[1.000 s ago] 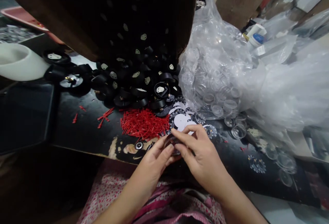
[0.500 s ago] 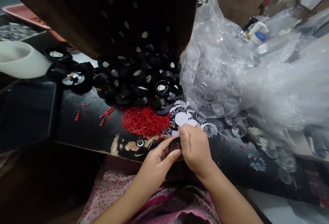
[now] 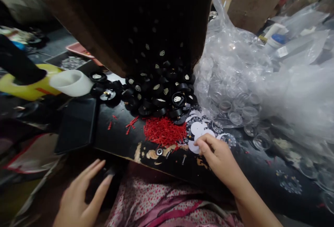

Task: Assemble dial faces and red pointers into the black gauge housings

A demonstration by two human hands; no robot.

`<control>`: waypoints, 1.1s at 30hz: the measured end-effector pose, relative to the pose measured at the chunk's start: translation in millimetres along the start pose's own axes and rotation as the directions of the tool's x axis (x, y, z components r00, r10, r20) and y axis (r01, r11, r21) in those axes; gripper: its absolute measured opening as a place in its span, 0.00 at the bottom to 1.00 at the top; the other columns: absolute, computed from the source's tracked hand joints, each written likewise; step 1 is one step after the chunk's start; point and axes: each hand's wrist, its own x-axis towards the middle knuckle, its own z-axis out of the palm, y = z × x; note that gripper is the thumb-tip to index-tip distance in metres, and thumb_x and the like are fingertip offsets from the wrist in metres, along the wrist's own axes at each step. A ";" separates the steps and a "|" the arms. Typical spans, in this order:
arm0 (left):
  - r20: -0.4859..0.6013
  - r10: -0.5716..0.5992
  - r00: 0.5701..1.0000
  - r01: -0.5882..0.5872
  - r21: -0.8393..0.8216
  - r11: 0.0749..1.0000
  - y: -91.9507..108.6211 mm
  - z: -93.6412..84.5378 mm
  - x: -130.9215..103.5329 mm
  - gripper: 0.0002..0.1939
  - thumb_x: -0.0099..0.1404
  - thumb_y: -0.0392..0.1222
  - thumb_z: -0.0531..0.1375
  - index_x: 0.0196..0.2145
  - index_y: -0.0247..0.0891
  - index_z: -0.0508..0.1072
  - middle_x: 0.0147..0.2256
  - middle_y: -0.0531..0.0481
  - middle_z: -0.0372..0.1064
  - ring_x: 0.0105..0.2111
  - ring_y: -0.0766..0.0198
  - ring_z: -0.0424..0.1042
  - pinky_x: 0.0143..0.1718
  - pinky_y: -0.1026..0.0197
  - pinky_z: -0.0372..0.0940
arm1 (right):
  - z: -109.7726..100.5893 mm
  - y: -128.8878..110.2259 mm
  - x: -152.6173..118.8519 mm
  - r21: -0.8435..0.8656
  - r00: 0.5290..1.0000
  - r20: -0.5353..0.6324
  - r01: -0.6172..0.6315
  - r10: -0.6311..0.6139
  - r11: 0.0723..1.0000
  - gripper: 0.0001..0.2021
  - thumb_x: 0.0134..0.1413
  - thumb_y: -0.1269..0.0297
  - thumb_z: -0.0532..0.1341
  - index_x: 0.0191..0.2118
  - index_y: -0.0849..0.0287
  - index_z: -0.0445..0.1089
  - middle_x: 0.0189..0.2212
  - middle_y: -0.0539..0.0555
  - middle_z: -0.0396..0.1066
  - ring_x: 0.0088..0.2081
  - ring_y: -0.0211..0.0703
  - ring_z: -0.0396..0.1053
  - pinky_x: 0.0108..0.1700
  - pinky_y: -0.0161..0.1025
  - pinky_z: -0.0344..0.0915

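split apart now: right hand (image 3: 221, 157) at a white disc (image 3: 192, 147)

right fingers curled, tips at the disc's edge; can't tell if gripped. left hand (image 3: 78, 197) open, off the desk's (image 3: 114, 137) front edge, blurred dark bit by its thumb. red slivers (image 3: 160, 129) left of right hand, black round cases (image 3: 145, 108) beyond; clear bag (image 3: 235, 58) farther right. room: cardboard box (image 3: 252, 6) far back.
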 end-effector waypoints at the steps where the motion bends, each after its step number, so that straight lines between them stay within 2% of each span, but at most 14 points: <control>1: -0.077 0.109 0.991 -0.100 0.110 0.989 3.5 -4.0 8.2 0.19 0.61 0.56 0.61 0.51 0.66 0.71 0.60 0.62 0.65 0.64 0.40 0.57 0.67 0.36 0.45 | 3.4 -3.1 0.8 -0.006 0.999 0.047 0.021 -0.020 1.000 0.13 0.66 0.60 0.53 0.33 0.57 0.70 0.26 0.48 0.69 0.29 0.39 0.66 0.34 0.35 0.58; 2: -0.096 0.208 0.973 -0.189 0.180 0.965 11.7 -3.9 18.6 0.20 0.64 0.55 0.58 0.54 0.61 0.69 0.60 0.56 0.65 0.62 0.41 0.60 0.66 0.37 0.48 | 7.1 -7.2 1.5 -0.018 0.995 0.091 0.051 -0.049 0.999 0.13 0.66 0.60 0.53 0.32 0.57 0.69 0.26 0.48 0.69 0.30 0.39 0.66 0.34 0.36 0.57; 4: -0.028 0.332 0.943 -0.321 0.190 0.928 36.8 5.5 46.8 0.21 0.68 0.52 0.54 0.56 0.48 0.69 0.56 0.46 0.69 0.58 0.45 0.65 0.64 0.42 0.53 | 12.5 -15.4 1.5 -0.047 0.984 0.145 0.108 -0.100 0.993 0.13 0.66 0.60 0.54 0.31 0.57 0.68 0.27 0.49 0.70 0.30 0.40 0.66 0.35 0.36 0.57; 6: -0.032 0.384 0.923 -0.372 0.183 0.910 62.9 20.1 83.4 0.22 0.70 0.50 0.53 0.57 0.41 0.68 0.56 0.40 0.68 0.56 0.47 0.68 0.60 0.45 0.58 | 13.6 -20.0 -0.3 -0.069 0.980 0.165 0.126 -0.113 0.990 0.13 0.66 0.60 0.53 0.31 0.57 0.69 0.28 0.49 0.71 0.31 0.40 0.66 0.36 0.37 0.58; 8: -0.053 0.387 0.921 -0.370 0.194 0.908 79.7 33.8 120.9 0.24 0.67 0.50 0.57 0.57 0.37 0.67 0.56 0.36 0.67 0.55 0.45 0.68 0.59 0.45 0.60 | 11.4 -19.2 -3.4 -0.082 0.982 0.166 0.106 -0.091 0.991 0.14 0.66 0.60 0.52 0.31 0.57 0.69 0.27 0.50 0.71 0.30 0.41 0.67 0.35 0.37 0.58; 11: -0.073 0.371 0.926 -0.352 0.192 0.916 81.8 47.5 159.9 0.28 0.63 0.50 0.62 0.57 0.34 0.67 0.55 0.32 0.67 0.52 0.42 0.70 0.56 0.41 0.61 | 8.6 -11.8 -8.9 -0.083 0.987 0.151 0.060 -0.047 0.995 0.14 0.66 0.60 0.52 0.30 0.57 0.68 0.26 0.50 0.70 0.30 0.40 0.67 0.33 0.36 0.59; 13: -0.088 0.355 0.931 -0.337 0.173 0.925 72.8 51.0 169.4 0.27 0.63 0.48 0.62 0.57 0.35 0.65 0.54 0.33 0.67 0.50 0.45 0.71 0.54 0.43 0.64 | 9.3 -7.1 -11.3 -0.070 0.989 0.147 0.043 -0.032 0.997 0.14 0.66 0.60 0.53 0.30 0.57 0.68 0.27 0.49 0.70 0.30 0.40 0.67 0.34 0.36 0.59; 18: -0.101 0.291 0.951 -0.279 0.117 0.953 56.9 47.2 163.9 0.27 0.62 0.48 0.62 0.56 0.37 0.63 0.53 0.36 0.68 0.52 0.50 0.72 0.53 0.49 0.66 | 14.5 -5.7 -8.4 -0.058 0.985 0.171 0.040 -0.029 0.998 0.13 0.65 0.61 0.53 0.31 0.56 0.69 0.27 0.49 0.71 0.30 0.41 0.67 0.34 0.36 0.60; 22: -0.099 0.239 0.966 -0.232 0.078 0.970 67.6 47.2 166.9 0.30 0.58 0.52 0.66 0.54 0.40 0.65 0.53 0.36 0.69 0.50 0.45 0.72 0.53 0.43 0.65 | 18.6 -11.8 -4.3 -0.047 0.979 0.195 0.064 -0.054 0.997 0.12 0.65 0.62 0.54 0.30 0.57 0.68 0.27 0.50 0.72 0.30 0.41 0.68 0.34 0.37 0.60; 26: -0.116 0.199 0.973 -0.205 -0.048 0.978 78.7 40.6 164.0 0.29 0.56 0.49 0.68 0.52 0.38 0.66 0.51 0.37 0.71 0.50 0.44 0.72 0.55 0.40 0.62 | 18.5 -12.5 -7.7 -0.041 0.979 0.200 0.053 -0.044 0.998 0.11 0.64 0.63 0.54 0.32 0.56 0.70 0.28 0.50 0.73 0.31 0.40 0.69 0.34 0.37 0.61; 28: -0.127 0.173 0.977 -0.192 -0.154 0.969 80.6 35.0 147.6 0.31 0.56 0.49 0.68 0.54 0.38 0.65 0.54 0.38 0.69 0.54 0.45 0.69 0.58 0.42 0.60 | 16.9 -10.2 -11.3 -0.056 0.982 0.186 0.036 -0.025 0.998 0.11 0.64 0.63 0.55 0.32 0.56 0.70 0.28 0.49 0.73 0.30 0.41 0.69 0.34 0.37 0.62; 30: -0.109 0.143 0.984 -0.169 -0.288 0.942 81.9 33.5 119.5 0.28 0.63 0.52 0.62 0.57 0.39 0.63 0.56 0.39 0.68 0.56 0.48 0.68 0.58 0.45 0.62 | 16.2 -9.1 -13.8 -0.064 0.987 0.159 0.034 -0.024 0.997 0.10 0.65 0.63 0.55 0.35 0.56 0.71 0.29 0.50 0.74 0.31 0.42 0.70 0.34 0.38 0.64; 32: 0.041 0.085 0.996 -0.054 -0.488 0.871 84.6 40.3 83.7 0.23 0.69 0.56 0.53 0.54 0.40 0.66 0.54 0.41 0.71 0.53 0.51 0.72 0.51 0.49 0.69 | 17.2 -11.1 -13.6 -0.086 0.989 0.107 0.116 -0.107 0.989 0.10 0.63 0.63 0.57 0.47 0.55 0.71 0.37 0.53 0.75 0.38 0.45 0.72 0.40 0.42 0.68; 33: 0.211 0.023 0.977 0.120 -0.639 0.760 86.6 47.1 65.2 0.21 0.68 0.56 0.54 0.51 0.41 0.69 0.51 0.42 0.74 0.50 0.51 0.74 0.48 0.51 0.71 | 18.4 -13.1 -12.3 -0.121 0.981 0.077 0.186 -0.177 0.975 0.16 0.62 0.62 0.58 0.55 0.54 0.67 0.45 0.56 0.74 0.45 0.48 0.72 0.45 0.46 0.68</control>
